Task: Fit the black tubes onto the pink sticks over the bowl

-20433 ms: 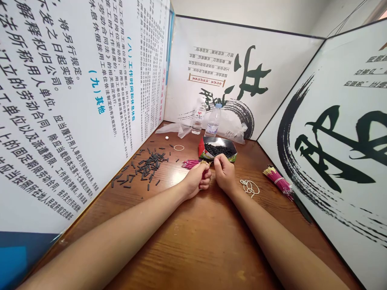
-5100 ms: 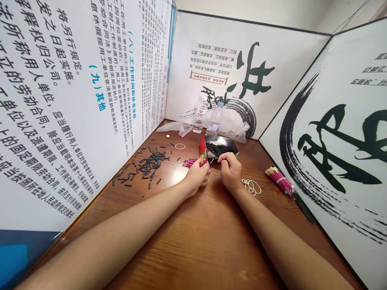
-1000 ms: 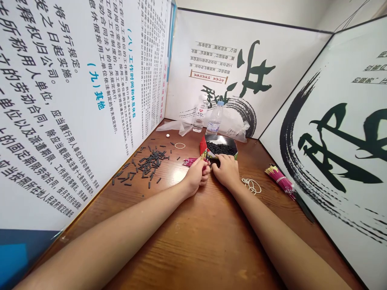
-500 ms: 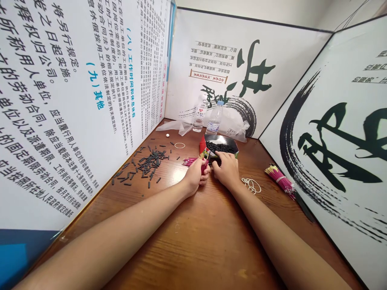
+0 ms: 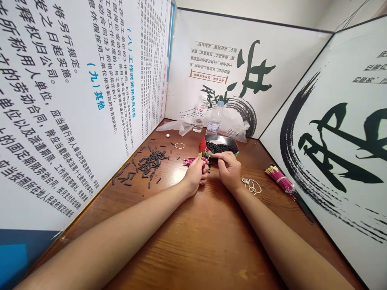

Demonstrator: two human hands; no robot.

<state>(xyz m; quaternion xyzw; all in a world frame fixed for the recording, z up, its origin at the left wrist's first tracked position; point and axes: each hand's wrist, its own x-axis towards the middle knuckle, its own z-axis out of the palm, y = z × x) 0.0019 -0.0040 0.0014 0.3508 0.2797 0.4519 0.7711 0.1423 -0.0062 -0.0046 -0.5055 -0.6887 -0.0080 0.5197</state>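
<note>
My left hand point(image 5: 196, 176) is closed around a bundle of thin magenta wires point(image 5: 188, 162) with gold-coloured tips. One gold tip sticks out to the right of the bundle, beyond the thumb. My right hand point(image 5: 229, 169) is just to the right, its index finger reaching toward that tip and its other fingers curled. Whatever its fingers hold, if anything, is too small to make out. Just behind both hands, an open box point(image 5: 235, 147) holds many small black tubes point(image 5: 220, 146). A few dark pieces lie between the hands, in front of the box.
Loose black tubes point(image 5: 152, 162) are scattered on the wooden table point(image 5: 181, 237) at left, near a rubber band point(image 5: 179, 146). More rubber bands point(image 5: 251, 185) and a tied wire bundle point(image 5: 281, 181) lie at right. Two water bottles point(image 5: 215, 119) stand behind the box. Printed panels point(image 5: 211, 40) enclose the table.
My right hand has drawn its fingers in, from spread at the box's front edge to mostly curled. The dark piece at the protruding wire's end no longer shows; a gold tip shows there.
</note>
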